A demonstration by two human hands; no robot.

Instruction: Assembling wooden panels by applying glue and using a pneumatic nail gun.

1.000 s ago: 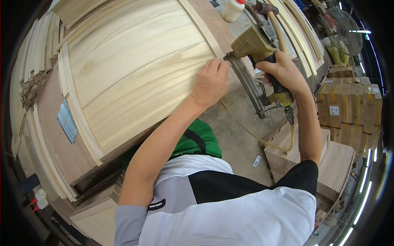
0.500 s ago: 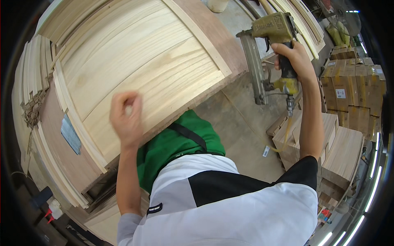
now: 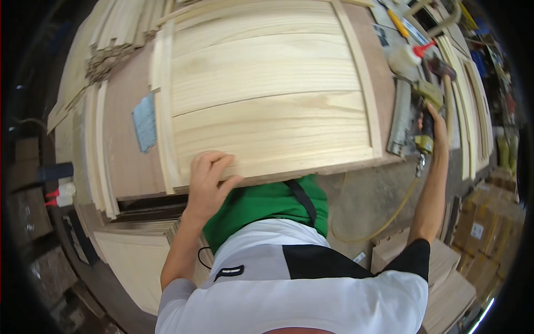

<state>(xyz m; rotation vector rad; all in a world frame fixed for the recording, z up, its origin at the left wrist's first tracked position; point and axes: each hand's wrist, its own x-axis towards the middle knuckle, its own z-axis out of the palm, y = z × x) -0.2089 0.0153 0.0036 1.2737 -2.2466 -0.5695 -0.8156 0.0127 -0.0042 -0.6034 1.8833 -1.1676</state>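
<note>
A pale wooden panel [image 3: 267, 100] with narrow strips along its sides lies on the workbench in front of me. My left hand [image 3: 209, 181] is at its near edge, fingers apart and holding nothing; whether the fingertips press on the wood I cannot tell. At the right end of the bench, my right hand [image 3: 438, 123] grips the black handle of a pneumatic nail gun [image 3: 399, 119]. The gun is low beside the panel, its hose fitting toward me. Part of the handle is hidden by my fingers.
A white glue bottle [image 3: 404, 60] with a red tip and a hammer [image 3: 443, 69] lie beyond the gun. A blue cloth [image 3: 144, 122] rests left of the panel, near stacked wood strips [image 3: 119, 28]. The yellow air hose [image 3: 384, 229] loops down; cardboard boxes [image 3: 483, 225] stand right.
The nail gun in my right hand has come down from the air to the bench's right end. My left hand has opened from a curl and moved to the panel's near edge. The view has turned.
</note>
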